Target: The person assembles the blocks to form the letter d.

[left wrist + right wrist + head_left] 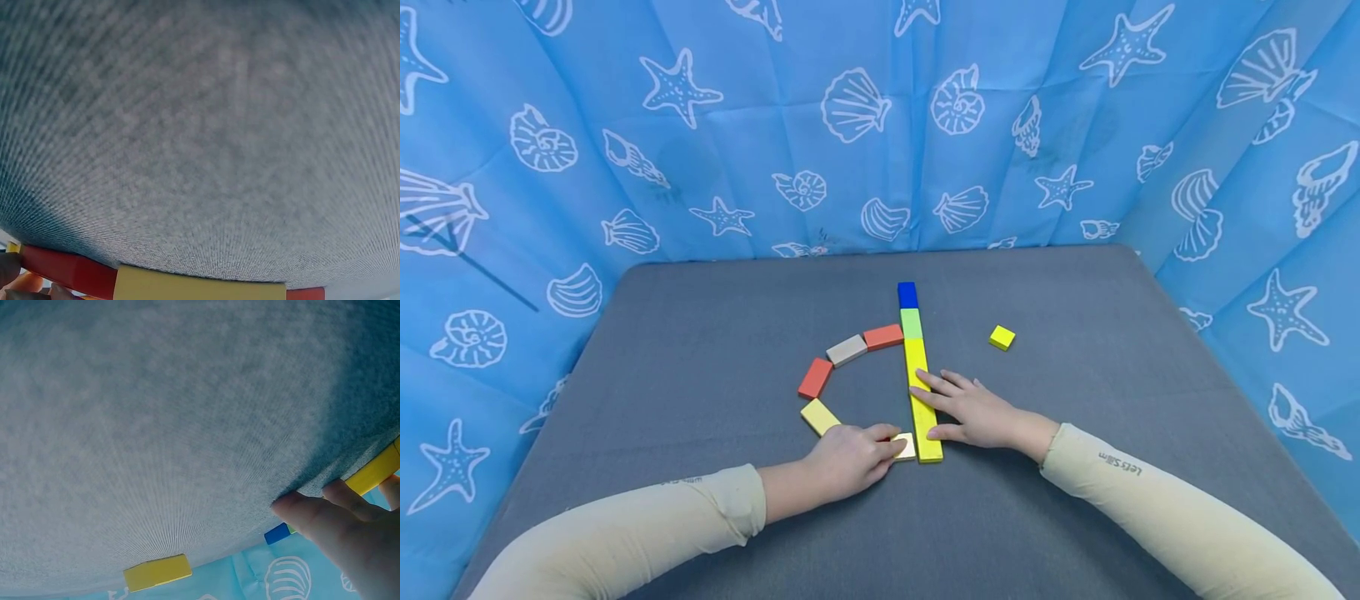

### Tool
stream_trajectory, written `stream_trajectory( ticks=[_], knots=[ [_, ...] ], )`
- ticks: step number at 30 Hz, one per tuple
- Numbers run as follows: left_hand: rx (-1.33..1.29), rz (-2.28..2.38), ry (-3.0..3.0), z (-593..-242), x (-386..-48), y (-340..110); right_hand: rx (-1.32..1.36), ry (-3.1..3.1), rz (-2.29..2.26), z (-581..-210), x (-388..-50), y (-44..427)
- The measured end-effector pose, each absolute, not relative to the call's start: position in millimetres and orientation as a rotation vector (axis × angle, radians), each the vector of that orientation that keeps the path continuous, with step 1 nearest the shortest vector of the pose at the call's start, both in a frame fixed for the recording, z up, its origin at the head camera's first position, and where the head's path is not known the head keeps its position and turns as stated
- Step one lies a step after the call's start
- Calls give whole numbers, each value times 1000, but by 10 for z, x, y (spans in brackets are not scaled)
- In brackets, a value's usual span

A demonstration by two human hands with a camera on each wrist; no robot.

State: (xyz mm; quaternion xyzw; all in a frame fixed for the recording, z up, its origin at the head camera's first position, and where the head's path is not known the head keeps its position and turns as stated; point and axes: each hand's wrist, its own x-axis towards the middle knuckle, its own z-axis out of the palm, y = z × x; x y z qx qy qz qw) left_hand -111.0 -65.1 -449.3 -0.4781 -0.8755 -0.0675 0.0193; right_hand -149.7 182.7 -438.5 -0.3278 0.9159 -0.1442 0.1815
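My left hand pinches a cream block just left of the foot of a straight yellow bar. My right hand lies beside that bar with fingers spread, its fingertips resting on the yellow. A light green block and a blue block continue the bar at its far end. Left of it curve a red block, a grey block, another red block and a pale yellow block. In the left wrist view, a further red block sits by my fingers, hidden by the hand from above.
A loose yellow block lies to the right of the bar, away from both hands. The grey cloth-covered table is bordered at the back and sides by a blue curtain with shell prints.
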Motion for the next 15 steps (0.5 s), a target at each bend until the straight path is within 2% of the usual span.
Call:
stream_trajectory(
  ticks=[15],
  knots=[
    [-1472,-224,-2731,-4493,-1112,-645,-906,2581,-404,-4392,-1498,1817]
  ],
)
